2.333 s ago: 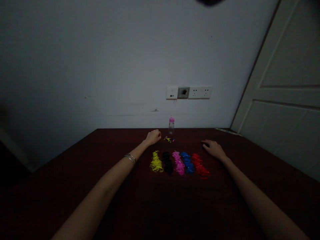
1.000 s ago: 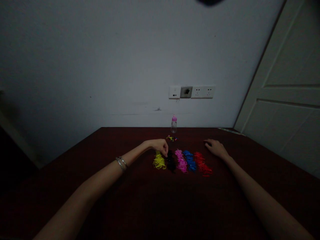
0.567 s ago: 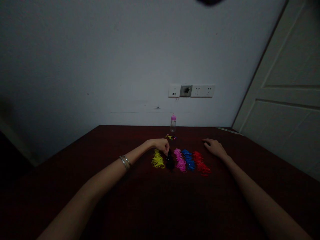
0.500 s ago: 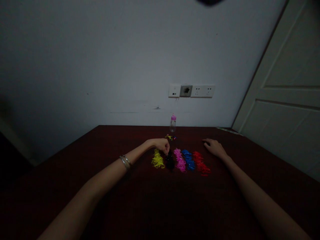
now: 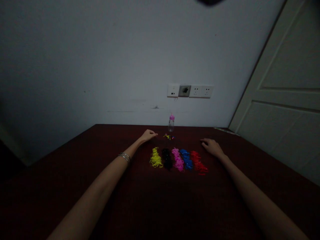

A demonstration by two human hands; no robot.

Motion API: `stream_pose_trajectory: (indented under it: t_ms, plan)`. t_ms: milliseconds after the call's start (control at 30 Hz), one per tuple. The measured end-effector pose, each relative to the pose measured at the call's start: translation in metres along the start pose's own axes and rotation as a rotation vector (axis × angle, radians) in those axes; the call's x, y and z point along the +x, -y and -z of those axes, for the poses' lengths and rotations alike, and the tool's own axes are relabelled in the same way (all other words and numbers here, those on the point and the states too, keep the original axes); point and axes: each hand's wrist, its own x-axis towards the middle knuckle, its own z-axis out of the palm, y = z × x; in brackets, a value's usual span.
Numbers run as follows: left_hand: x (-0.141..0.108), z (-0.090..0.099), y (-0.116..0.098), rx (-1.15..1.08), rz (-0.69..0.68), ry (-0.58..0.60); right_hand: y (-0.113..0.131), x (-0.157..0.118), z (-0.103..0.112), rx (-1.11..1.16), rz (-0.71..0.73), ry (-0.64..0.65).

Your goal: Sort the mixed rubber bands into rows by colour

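My left hand [image 5: 148, 135] is just left of a small mixed pile of coloured bits [image 5: 168, 137], fingertips pinched together and pointing at it. Whatever lies in the pinch, if anything, is too small to see. Nearer to me, small rubber bands lie sorted in a row of heaps: yellow [image 5: 156, 159], black [image 5: 167, 159], pink [image 5: 178, 160], blue [image 5: 186, 159] and red [image 5: 199, 163]. My right hand [image 5: 211, 146] rests on the table to the right of the red heap, fingers stretched out and holding nothing.
A clear bottle with a pink cap [image 5: 171, 123] stands behind the mixed pile, close to the wall. Sockets [image 5: 190, 91] are set in the wall above the dark red table [image 5: 140, 200]. A white panelled door [image 5: 282, 100] is on the right.
My left hand has moved from the black heap away from me and leftwards, to beside the mixed pile. My right hand stays in place; the view has shifted slightly.
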Motion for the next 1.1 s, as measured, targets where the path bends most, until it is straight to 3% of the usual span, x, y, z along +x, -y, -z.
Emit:
stream_pose_trajectory:
  t_ms: [133,233,333,467,567,667,900,1100]
  plan:
    - [-0.001,0.005,0.022,-0.070,0.064,-0.188,-0.003,0.002,0.000,0.052,-0.031,-0.002]
    - [-0.002,0.006,0.028,-0.109,0.073,-0.238,0.002,0.007,0.000,0.141,-0.090,-0.031]
    - [-0.003,0.005,0.029,-0.104,0.065,-0.231,0.023,0.019,0.002,0.237,-0.068,-0.056]
    - [-0.003,0.004,0.031,-0.098,0.045,-0.229,0.068,0.039,0.005,0.294,0.110,-0.007]
    - [-0.003,0.003,0.032,-0.070,0.039,-0.233,0.099,0.050,0.006,0.258,0.258,0.051]
    - [-0.003,0.002,0.032,-0.043,0.031,-0.233,0.121,0.055,0.006,0.167,0.301,0.078]
    - [-0.007,0.001,0.028,-0.005,0.028,-0.221,0.148,0.057,0.002,0.004,0.257,0.170]
    - [-0.005,-0.001,0.032,0.043,0.033,-0.218,0.155,0.059,0.006,-0.061,0.288,0.181]
